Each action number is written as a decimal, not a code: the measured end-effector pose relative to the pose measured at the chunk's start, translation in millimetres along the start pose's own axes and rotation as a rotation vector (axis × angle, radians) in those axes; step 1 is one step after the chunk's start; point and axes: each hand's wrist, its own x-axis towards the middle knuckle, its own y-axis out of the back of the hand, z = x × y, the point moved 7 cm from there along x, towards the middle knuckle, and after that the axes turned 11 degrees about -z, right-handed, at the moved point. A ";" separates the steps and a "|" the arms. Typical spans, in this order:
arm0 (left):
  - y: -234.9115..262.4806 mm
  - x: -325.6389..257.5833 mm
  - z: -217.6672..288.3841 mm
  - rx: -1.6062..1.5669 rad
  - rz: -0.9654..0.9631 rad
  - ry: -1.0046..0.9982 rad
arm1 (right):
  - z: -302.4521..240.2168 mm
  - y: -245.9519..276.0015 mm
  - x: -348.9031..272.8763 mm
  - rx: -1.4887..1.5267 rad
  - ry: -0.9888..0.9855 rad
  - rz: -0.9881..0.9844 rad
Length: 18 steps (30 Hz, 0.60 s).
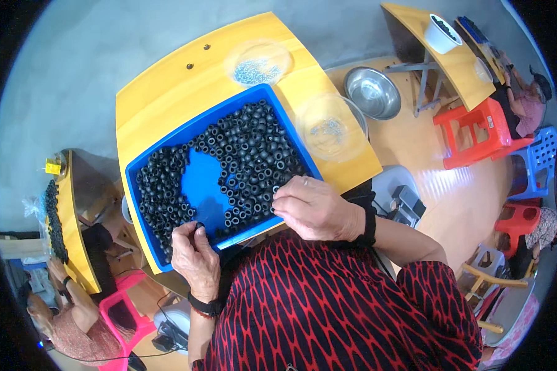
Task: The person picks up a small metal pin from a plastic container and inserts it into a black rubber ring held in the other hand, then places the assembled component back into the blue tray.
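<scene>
A blue tray in front of me holds a great many small black ring-shaped pieces, heaped to the left and right of a bare patch of its floor. At the tray's near edge, my left hand pinches one small black ring between thumb and fingertips. My right hand is over the near right corner with its fingers pressed together. A ring with a pale rim shows by those fingertips, but whatever they grip is too small to make out.
On the yellow table are a clear bowl of small shiny bits, another clear bowl and two loose black pieces. A metal basin stands to the right, past it a red stool. Other people sit at tables on both sides.
</scene>
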 end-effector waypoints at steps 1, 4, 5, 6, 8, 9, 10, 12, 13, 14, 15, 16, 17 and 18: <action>0.3 0.5 0.8 0.001 -0.001 -0.008 | -0.1 -0.4 0.1 0.010 0.008 -0.019; -0.8 -1.5 -3.1 -0.001 -0.033 0.044 | 0.3 1.6 0.6 0.065 0.022 -0.029; -0.1 0.0 -1.9 -0.001 -0.035 0.040 | 1.3 3.2 0.9 0.063 0.020 -0.027; 2.2 0.4 1.8 0.016 -0.026 0.008 | 0.4 4.0 1.2 0.105 0.036 -0.037; 3.4 1.2 5.3 0.022 -0.017 -0.032 | -1.1 6.4 1.4 0.146 0.051 -0.048; 4.2 2.4 5.5 0.021 -0.017 -0.033 | -0.8 8.7 2.4 0.179 0.054 -0.041; 4.3 3.2 5.9 0.011 -0.041 -0.030 | -0.6 11.6 3.3 0.211 0.058 -0.034; 3.8 3.7 4.2 -0.003 -0.067 -0.026 | 0.4 21.2 5.5 0.211 0.018 -0.006; 2.8 3.9 -2.2 -0.111 -0.083 0.017 | 2.2 27.8 5.3 0.211 -0.020 0.023; 1.8 3.6 -9.4 -0.220 -0.100 0.060 | 8.7 35.3 4.8 0.209 -0.069 0.025; 3.1 1.1 -19.9 -0.287 -0.131 0.109 | 17.8 45.9 4.1 0.209 -0.115 0.026; 6.5 -0.2 -26.7 -0.422 -0.120 0.131 | 26.4 62.2 4.4 0.091 -0.157 0.050; 9.4 -1.3 -30.7 -0.558 -0.106 0.153 | 40.4 75.0 1.9 -0.004 -0.178 0.053; 15.4 2.9 -26.9 -0.589 -0.090 0.154 | 58.6 91.1 -2.3 -0.021 -0.331 0.124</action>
